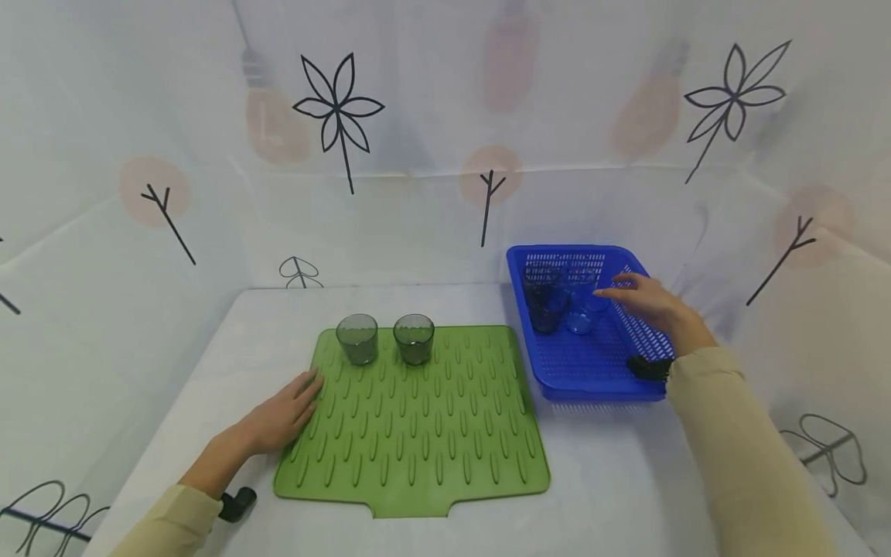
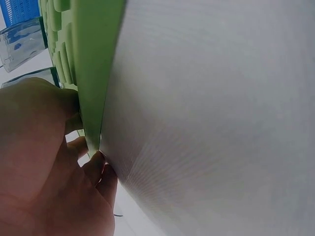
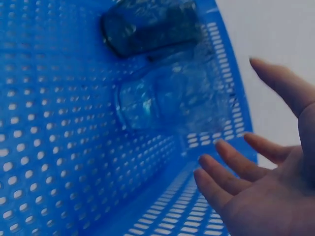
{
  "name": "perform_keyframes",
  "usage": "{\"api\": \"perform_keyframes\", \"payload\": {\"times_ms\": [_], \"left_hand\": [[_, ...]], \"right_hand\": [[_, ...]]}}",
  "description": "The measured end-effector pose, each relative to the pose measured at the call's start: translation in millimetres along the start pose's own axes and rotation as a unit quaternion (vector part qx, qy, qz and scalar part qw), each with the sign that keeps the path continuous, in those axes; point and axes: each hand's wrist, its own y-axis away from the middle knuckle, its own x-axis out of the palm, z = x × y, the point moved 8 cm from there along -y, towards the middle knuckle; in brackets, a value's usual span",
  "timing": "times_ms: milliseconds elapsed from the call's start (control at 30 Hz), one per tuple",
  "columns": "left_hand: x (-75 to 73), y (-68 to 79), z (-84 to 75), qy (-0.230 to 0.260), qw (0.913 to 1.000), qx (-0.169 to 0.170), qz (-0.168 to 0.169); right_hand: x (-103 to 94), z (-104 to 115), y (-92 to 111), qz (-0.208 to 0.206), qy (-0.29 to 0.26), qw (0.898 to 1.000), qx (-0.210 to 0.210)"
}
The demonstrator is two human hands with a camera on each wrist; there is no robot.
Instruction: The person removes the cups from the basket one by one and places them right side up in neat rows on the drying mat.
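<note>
My left hand (image 1: 284, 414) rests at the left edge of a green ribbed drying mat (image 1: 418, 433), its fingers touching the rim. Two smoky grey glasses, a left glass (image 1: 358, 340) and a right glass (image 1: 414, 340), stand upright along the mat's far edge. My right hand (image 1: 643, 298) hovers over the right side of a blue perforated basket (image 1: 599, 391), fingers spread and holding nothing. Inside the basket are a clear glass (image 3: 167, 98) nearest that hand and dark glassware (image 3: 150, 29) beside it. How many dark pieces there are I cannot tell.
A white cloth (image 1: 480, 534) covers the table under mat and basket. Behind and at the sides hangs a white sheet (image 1: 418, 232) with printed flowers and bulbs. Black wrist-camera parts show by the left wrist strap (image 1: 239, 504) and right wrist strap (image 1: 649, 367).
</note>
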Motion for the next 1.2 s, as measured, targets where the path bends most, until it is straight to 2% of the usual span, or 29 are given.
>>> {"api": "perform_keyframes", "payload": {"times_ms": [167, 267, 700, 1200], "left_hand": [[0.4, -0.7, 0.9, -0.003, 1.0000, -0.002, 0.001], [0.5, -1.1, 1.4, -0.003, 1.0000, -0.006, 0.004], [1.0, -0.7, -0.8, 0.000, 0.9999, -0.004, 0.012], [2.6, 0.4, 0.3, 0.001, 0.9999, -0.011, 0.013]], "right_hand": [[6.5, -13, -4, 0.040, -0.019, 0.999, 0.011], [9.3, -18, -8, 0.049, -0.014, 0.999, 0.016], [18.6, -19, -13, 0.090, 0.008, 0.996, 0.009], [23.4, -22, -20, 0.094, 0.042, 0.995, -0.019]]}}
